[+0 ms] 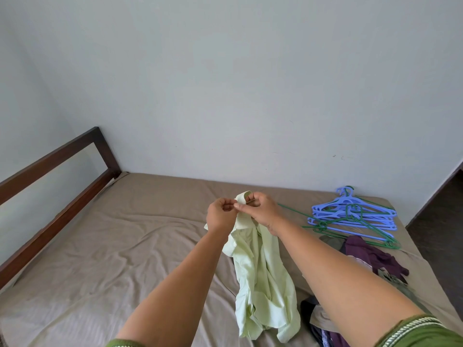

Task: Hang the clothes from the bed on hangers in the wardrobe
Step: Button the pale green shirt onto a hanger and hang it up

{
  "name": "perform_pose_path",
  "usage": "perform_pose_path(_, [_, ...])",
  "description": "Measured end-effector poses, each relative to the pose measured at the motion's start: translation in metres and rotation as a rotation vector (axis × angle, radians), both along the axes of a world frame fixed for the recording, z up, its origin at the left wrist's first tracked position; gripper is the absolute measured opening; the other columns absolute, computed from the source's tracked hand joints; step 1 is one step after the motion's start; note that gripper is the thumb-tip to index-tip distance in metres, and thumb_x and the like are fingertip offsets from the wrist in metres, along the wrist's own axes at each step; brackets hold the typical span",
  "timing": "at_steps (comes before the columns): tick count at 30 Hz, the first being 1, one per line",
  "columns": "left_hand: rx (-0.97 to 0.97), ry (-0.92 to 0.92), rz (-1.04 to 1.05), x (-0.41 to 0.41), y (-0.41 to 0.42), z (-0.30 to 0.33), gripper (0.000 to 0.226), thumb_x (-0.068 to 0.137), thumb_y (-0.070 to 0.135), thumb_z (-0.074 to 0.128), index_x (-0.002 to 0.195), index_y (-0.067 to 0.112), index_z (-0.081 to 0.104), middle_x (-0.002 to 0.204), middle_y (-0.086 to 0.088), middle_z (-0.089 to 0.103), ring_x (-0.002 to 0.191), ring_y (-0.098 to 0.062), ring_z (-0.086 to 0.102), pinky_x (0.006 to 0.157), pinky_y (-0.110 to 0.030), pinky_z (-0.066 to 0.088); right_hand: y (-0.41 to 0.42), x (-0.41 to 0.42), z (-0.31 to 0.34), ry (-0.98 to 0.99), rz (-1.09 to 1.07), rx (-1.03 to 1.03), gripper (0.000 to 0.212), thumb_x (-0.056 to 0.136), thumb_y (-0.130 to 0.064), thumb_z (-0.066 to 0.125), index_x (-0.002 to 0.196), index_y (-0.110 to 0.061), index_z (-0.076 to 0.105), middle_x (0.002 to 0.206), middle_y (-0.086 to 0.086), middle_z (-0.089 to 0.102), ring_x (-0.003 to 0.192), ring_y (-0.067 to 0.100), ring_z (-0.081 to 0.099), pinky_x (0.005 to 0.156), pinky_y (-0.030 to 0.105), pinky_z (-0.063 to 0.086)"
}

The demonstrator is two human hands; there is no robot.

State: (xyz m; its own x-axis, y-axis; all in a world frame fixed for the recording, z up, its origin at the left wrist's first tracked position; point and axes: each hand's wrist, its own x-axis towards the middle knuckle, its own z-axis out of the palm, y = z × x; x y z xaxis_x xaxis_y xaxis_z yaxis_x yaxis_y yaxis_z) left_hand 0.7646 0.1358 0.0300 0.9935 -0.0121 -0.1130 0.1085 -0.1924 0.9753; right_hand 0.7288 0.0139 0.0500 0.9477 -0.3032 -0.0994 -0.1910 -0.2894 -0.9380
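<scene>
1. Far left: dark brown wooden bed frame (57, 169), railed, running along the pale wall.
2. Across the lower half: taupe fitted bedsheet (120, 236), wrinkled, covering the mattress.
3. Centre left: left hand (221, 214), raised above the bed, fingers curled, pinching the collar edge of the pale green button-up shirt (263, 276).
4. Centre: shirt held up by the collar, hanging crumpled between both forearms, lower hem resting on the sheet.
5. Centre right: right hand (263, 209), fingers curled, gripping the same collar along with the thin green wire hanger (298, 213), one arm of it sticking out to the right.
6. Right: pile of periwinkle-blue plastic hangers (355, 214), mixed with more green ones, lying on the bed near the wall.
7. Lower right: heap of dark purple and grey clothes (370, 256), on the bed just beside the hanging shirt.
</scene>
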Motion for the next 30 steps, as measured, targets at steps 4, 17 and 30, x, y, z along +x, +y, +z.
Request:
perform_pose_path(4, [-0.082,0.02,0.019,-0.006,-0.005,-0.002,0.012,0.083,0.01,0.07,0.089,0.019,0.065,0.087,-0.001,0.069,0.079,-0.014,0.064,0.078,-0.031,0.055,0.003,0.005,-0.003,-0.012,-0.092,-0.173,0.027,0.074,-0.033,0.082,0.089,-0.023,0.062,0.079,-0.004,0.068,0.073,0.012,0.063,0.061,0.021,0.043])
perform_pose_path(17, [0.251,-0.196,-0.003,-0.016,-0.008,-0.004,0.013,0.091,0.024,0.062,0.086,0.014,0.068,0.071,0.01,0.063,0.077,-0.012,0.059,0.07,-0.023,0.04,0.004,0.012,-0.002,-0.096,-0.09,-0.415,0.02,0.087,-0.01,0.066,0.107,-0.01,0.063,0.094,0.005,0.068,0.084,0.02,0.059,0.076,0.026,0.044])
perform_pose_path(30, [0.376,-0.248,0.032,-0.022,-0.006,-0.001,0.012,0.089,0.022,0.058,0.08,0.018,0.065,0.069,0.012,0.061,0.074,-0.01,0.058,0.061,-0.017,0.034,0.009,0.003,0.0,-0.084,-0.051,-0.508,0.028,0.088,-0.019,0.067,0.066,-0.014,0.05,0.061,-0.002,0.052,0.063,0.018,0.045,0.049,0.024,0.027])
